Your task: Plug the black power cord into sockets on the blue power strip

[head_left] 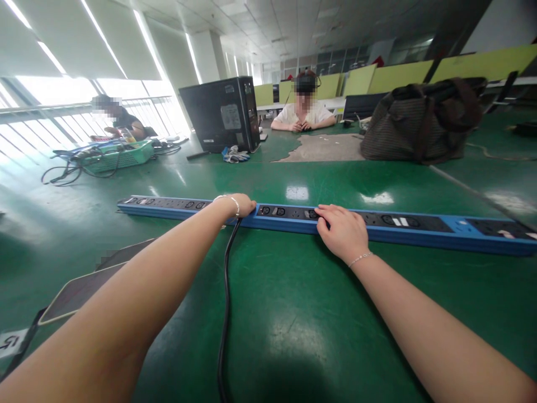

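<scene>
A long blue power strip [289, 224] with black sockets lies across the green table. My left hand [239, 205] is on the strip left of its middle, closed around something at the end of a black cable [227, 280]; the plug itself is hidden by the hand. The cable runs down from beneath that hand toward the near edge of the view. My right hand [344, 230] rests against the strip right of the middle, its fingers over a socket and the thumb at the strip's near side. Whether those fingers pinch the strip is unclear.
Behind the strip stand a black computer case [222, 115], gloves [235, 155] and a large dark bag [415, 123]. A green basket [121, 159] with cables is at the left. Dark flat pads [79, 291] lie near my left arm. Two people sit beyond.
</scene>
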The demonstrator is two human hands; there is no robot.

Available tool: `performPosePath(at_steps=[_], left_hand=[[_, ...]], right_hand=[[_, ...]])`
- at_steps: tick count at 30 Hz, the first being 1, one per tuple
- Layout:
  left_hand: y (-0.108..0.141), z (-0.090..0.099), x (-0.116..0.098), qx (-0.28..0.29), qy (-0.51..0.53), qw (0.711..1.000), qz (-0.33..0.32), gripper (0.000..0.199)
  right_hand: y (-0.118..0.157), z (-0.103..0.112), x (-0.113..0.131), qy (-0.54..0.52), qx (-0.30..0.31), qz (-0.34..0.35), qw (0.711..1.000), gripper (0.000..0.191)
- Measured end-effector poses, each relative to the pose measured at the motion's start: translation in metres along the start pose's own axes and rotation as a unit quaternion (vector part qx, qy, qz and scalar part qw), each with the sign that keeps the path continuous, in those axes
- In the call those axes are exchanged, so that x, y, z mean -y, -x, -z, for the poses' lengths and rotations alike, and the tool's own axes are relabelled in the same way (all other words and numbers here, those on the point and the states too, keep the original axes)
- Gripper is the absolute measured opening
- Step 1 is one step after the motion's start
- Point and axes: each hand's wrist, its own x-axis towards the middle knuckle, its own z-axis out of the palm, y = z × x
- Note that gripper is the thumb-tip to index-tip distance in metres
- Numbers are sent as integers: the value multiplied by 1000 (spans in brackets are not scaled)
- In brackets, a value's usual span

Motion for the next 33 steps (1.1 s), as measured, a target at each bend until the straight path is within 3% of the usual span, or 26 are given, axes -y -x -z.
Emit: performPosePath(at_steps=[13, 27, 30, 33], left_hand=[[15, -4, -4, -43, 49, 996, 66, 57], [21, -10, -5, -64, 33, 996, 49, 48], [31, 3, -3, -86, 40, 993, 71, 45], [56, 42, 16, -149, 27, 986, 71, 47]], right_hand=[[1, -2, 2, 2, -32, 7, 999, 32], [1, -3, 3, -13, -32, -1, 999, 32], [1, -3, 4, -11, -32, -9, 999, 32], [1, -2, 5, -8, -26, -11, 1000, 32]])
